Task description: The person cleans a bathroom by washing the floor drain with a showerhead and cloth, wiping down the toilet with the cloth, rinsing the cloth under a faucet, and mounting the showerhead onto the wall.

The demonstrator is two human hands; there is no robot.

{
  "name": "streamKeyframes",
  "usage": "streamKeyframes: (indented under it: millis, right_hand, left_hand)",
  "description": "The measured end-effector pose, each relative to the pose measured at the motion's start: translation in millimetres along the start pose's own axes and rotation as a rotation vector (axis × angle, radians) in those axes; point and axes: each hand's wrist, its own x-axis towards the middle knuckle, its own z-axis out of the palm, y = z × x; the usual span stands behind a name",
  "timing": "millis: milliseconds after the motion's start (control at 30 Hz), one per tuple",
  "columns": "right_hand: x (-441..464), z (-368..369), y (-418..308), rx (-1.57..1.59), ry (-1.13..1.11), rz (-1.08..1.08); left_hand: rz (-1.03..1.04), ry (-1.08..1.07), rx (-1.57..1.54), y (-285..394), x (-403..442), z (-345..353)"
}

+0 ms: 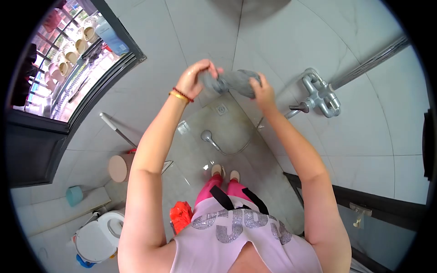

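A bunched, twisted grey cloth is held up in front of me, above the wet floor. My right hand grips its right end, with the thumb and fingers closed round it. At the cloth's left end is my left hand, its fingers curled over the fabric and partly smeared by motion. A red bead bracelet and a gold band circle the left wrist. Below the hands, a shower head lies on the tiled floor with its hose trailing to the right.
A shower mixer tap and metal pipe are on the right wall. At upper left, a window sill holds a bottle and several clogs. A toilet, a bin, a long-handled tool and a red bundle are to the left.
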Motion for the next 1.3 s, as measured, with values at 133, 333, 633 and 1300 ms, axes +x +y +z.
streamKeyframes:
  millis: [133, 333, 633, 1300]
  right_hand:
    - [18, -19, 23, 0.468, -0.085, 0.368]
    - [-22, -10, -42, 0.862, -0.132, 0.445]
    - [-42, -32, -57, 0.423, -0.359, -0.114]
    - [-72, -55, -42, -0.54, -0.475, -0.409]
  left_hand:
    - [-0.401, -0.096, 0.917, -8, -36, 20]
    - [0.221, 0.065, 1.221, -28, -56, 58]
    - [0.008, 0.16, 0.653, 9, -50, 85]
    - [0.106, 0.375, 1.371, 27, -69, 109]
